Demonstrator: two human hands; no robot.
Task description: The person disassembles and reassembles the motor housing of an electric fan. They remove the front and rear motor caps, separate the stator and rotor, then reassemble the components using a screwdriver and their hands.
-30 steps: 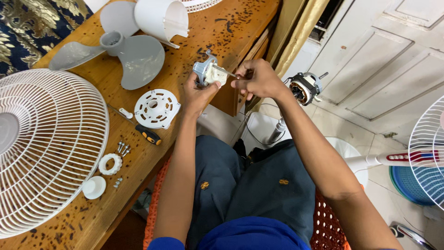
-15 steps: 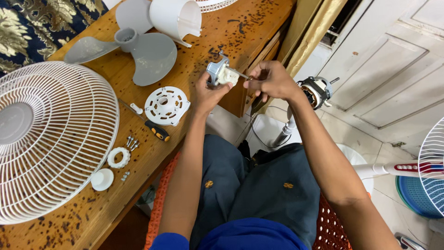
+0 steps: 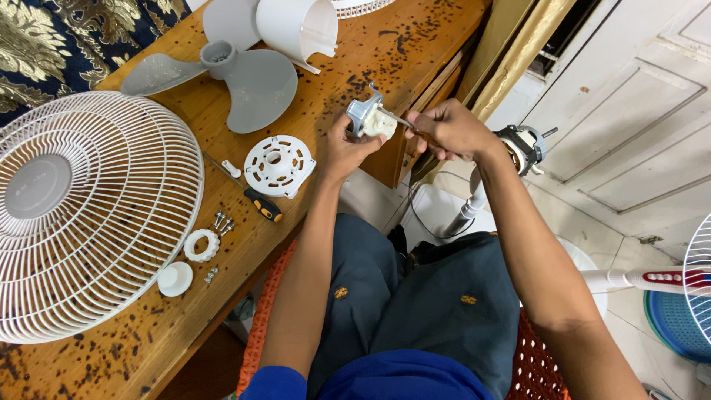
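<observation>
My left hand [image 3: 342,148] is closed around a small white-and-metal fan gearbox [image 3: 369,118], held just off the worktop [image 3: 385,52] edge, while my right hand [image 3: 448,130], at its 3 o'clock, pinches a thin screwdriver [image 3: 404,121] whose tip meets the part. I judge it best to keep the tool straight in line and the part steady. At 8 o'clock lie a white round plate [image 3: 278,164], a yellow-handled screwdriver [image 3: 263,205], loose screws [image 3: 222,222] and a white fan guard [image 3: 89,215]; a grey fan blade [image 3: 252,85] sits at 10 o'clock.
</observation>
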